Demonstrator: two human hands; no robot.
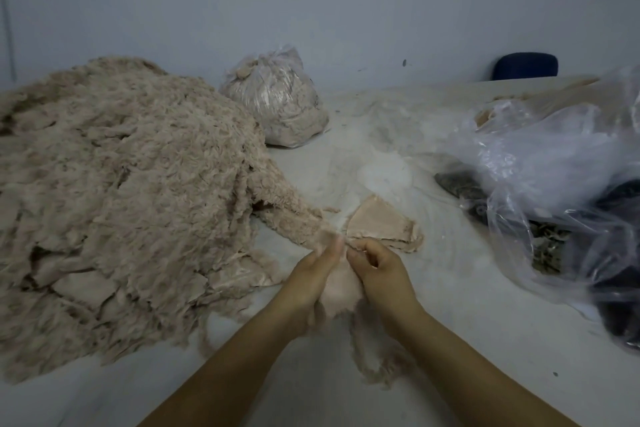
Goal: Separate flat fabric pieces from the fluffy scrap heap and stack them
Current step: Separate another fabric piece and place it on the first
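A: What are the two hands doing, in the lower middle of the frame?

B: The left hand (313, 279) and the right hand (379, 269) are close together, their fingertips almost touching. Both have curled fingers that pinch the top edge of one fluffy fabric piece (341, 289), which hangs between the palms. The piece is blurred, so I cannot tell its exact shape.

A: And where is the scrap heap?

B: The fluffy scrap heap (114, 198) fills the left side of the frame, on the pale table (467, 305). One long tongue of it reaches toward the hands.

A: Are any flat pieces set apart?

B: Yes. A small stack of flat pieces (379, 224) lies just above the right hand, in the middle of the frame, beside the tip of that tongue.

A: What else is on the table?

B: A tied plastic bag (277, 100) full of beige scraps stands at the upper middle. Loose clear plastic (554, 163) with dark material inside it covers the right side.
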